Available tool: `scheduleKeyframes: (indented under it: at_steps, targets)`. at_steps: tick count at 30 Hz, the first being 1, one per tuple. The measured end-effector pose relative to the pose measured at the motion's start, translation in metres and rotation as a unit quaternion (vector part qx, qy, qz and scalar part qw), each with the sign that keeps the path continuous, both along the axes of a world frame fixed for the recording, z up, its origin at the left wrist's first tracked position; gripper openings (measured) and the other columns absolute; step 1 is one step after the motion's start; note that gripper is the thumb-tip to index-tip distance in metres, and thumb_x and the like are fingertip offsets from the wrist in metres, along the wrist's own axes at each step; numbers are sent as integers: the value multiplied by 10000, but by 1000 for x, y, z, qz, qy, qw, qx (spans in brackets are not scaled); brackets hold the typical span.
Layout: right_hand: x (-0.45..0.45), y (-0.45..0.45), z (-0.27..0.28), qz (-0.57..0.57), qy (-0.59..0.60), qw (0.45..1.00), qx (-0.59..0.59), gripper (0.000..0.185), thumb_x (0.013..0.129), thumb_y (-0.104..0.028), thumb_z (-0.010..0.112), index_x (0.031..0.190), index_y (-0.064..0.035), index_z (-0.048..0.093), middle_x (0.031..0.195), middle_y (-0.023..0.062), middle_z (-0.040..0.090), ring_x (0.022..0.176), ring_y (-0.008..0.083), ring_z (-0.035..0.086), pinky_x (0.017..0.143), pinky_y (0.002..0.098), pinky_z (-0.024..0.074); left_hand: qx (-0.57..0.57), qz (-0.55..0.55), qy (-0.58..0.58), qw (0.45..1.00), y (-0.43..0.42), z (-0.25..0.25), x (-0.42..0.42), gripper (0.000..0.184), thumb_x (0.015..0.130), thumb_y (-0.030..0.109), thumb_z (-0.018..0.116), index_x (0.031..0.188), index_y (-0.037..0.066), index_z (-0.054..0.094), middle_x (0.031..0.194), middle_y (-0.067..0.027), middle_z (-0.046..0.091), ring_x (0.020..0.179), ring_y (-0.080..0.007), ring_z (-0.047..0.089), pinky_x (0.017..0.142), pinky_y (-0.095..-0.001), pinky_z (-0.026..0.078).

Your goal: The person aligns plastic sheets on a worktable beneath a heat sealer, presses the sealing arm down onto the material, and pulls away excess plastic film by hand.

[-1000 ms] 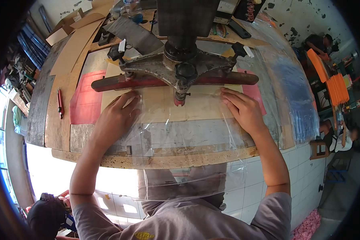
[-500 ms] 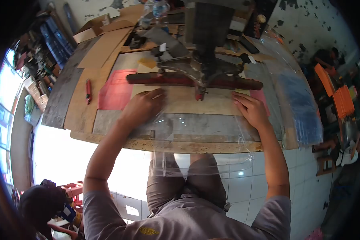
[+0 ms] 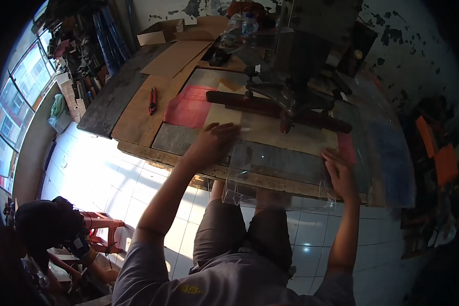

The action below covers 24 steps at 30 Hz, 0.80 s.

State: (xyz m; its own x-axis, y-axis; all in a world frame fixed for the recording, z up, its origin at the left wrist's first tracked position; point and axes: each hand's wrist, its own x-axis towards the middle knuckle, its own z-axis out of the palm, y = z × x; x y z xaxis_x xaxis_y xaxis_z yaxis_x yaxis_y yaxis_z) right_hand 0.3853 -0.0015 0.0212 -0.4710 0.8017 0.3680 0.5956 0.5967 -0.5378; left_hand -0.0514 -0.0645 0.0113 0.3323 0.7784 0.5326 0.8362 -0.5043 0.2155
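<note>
A clear plastic sheet [image 3: 280,171] lies between my hands, its near part hanging over the table's front edge with glossy folds. My left hand [image 3: 218,140] is at the sheet's left edge, its fingers pressed together and pointing right. At the right edge my right hand [image 3: 340,171] holds the plastic, fingers close together; the exact grip is partly hidden. Just beyond both hands, a dark red press bar [image 3: 275,108] spans above a cream-coloured base sheet [image 3: 270,136]. Pink sheet material [image 3: 186,105] lies left of the bar, with another pink piece [image 3: 346,148] near my right hand.
A red cutter [image 3: 152,101] lies on the wooden board at left. Cardboard [image 3: 176,58] and a water bottle [image 3: 249,25] are behind. Bluish plastic [image 3: 398,171] hangs at the right edge. A person in a dark cap [image 3: 46,224] is at lower left, beside a red stool [image 3: 104,229].
My view has turned, so the table appears shifted right and tilted. Both hands have drawn slightly nearer to the front edge, and the plastic sheet with them.
</note>
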Motion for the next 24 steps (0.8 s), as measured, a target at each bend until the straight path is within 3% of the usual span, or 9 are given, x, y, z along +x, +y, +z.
scheduleKeyframes:
  at_steps: [2,6,9,16,24]
  targets:
    - [6,-16,-9,-17,1,999,33,340,1101,-224,538,1287,-10,726,1371,153,696,1393,344,572,1224,478,361,13,17,-24,999,-4,-7,-1,319,898,65,640,1194,82,756,1291,-102,727,1188,-293,687,1043,-454,524]
    - [12,-30,-15,-95,39,983,154,311,1086,-195,542,1051,2,780,1137,103,781,1269,315,663,1143,470,424,17,64,-89,994,-14,2,2,277,878,37,652,1127,67,769,1128,-102,768,1080,-302,712,992,-448,528]
    - [10,-31,-21,-150,100,968,173,300,1068,-191,569,948,1,767,1029,85,782,1166,310,698,1071,449,458,72,110,-129,983,-19,-2,3,237,854,57,684,1077,57,764,1052,-103,770,994,-309,715,965,-442,525]
    - [11,-29,-20,-156,97,969,167,216,1035,-143,625,958,5,762,998,110,769,1049,286,710,966,407,500,92,202,-154,963,-50,-15,12,186,880,75,695,1053,64,763,1009,-99,768,950,-308,712,937,-433,517]
    - [12,-29,-26,-184,98,961,181,214,1042,-146,641,988,24,760,969,114,757,947,244,709,883,370,521,77,233,-217,945,-54,-21,11,173,914,96,683,1065,71,764,1093,-106,758,1068,-307,681,1017,-433,478]
